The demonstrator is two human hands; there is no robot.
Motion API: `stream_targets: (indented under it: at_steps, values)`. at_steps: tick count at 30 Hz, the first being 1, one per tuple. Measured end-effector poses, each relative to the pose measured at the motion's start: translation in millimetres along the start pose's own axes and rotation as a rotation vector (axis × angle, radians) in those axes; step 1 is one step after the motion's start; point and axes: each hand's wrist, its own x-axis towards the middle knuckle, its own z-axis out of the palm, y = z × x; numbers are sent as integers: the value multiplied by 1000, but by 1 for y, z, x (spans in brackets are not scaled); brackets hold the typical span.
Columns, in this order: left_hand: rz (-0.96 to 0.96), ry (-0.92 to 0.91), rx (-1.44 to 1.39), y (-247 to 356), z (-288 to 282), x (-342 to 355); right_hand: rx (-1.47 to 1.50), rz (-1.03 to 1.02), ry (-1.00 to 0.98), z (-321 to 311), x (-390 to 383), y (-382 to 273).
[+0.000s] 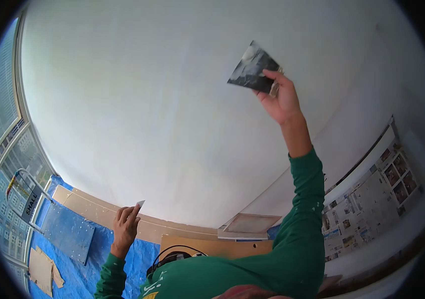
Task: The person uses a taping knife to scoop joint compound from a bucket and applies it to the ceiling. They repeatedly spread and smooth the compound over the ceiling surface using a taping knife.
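Note:
My right hand [283,99] is raised high and to the right, wrapped round the handle of a wide putty knife [253,65]. Its flared dark blade has pale smears on it and points up and left, in front of a broad white wall [172,109]. Whether the blade's edge touches that wall I cannot tell. Lower and to the left, my left hand [124,230] is closed on a smaller scraper [141,203]. Only a pale corner of its blade shows above the fingers; the rest is hidden in the grip.
Tall windows [15,164] line the left side. Below them, a blue step platform [66,231] with a metal rail stands on blue plastic sheeting [140,259]. Torn cardboard [40,269] lies nearby. Brown board [192,243] runs along the wall's foot. Newspaper [362,229] covers a surface at right.

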Motion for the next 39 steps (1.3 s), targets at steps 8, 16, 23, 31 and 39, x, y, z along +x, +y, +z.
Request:
stream_targets:
  at_steps: [8, 16, 23, 31, 39]
  values:
    - [-571, 250, -70, -12, 34, -108, -1856, -787, 293, -39, 171, -160]
    - [-955, 422, -179, -13, 39, -160, -2295, -979, 121, -33, 228, -170]
    - [-909, 391, -170, -36, 43, -146, -2388, -910, 224, -39, 238, -159]
    - [-860, 389, -285, -59, 53, -99, -2357, -904, 205, -60, 209, -107]
    - [-723, 317, -430, -69, 64, -52, -2271, -827, 168, -114, 139, 10]
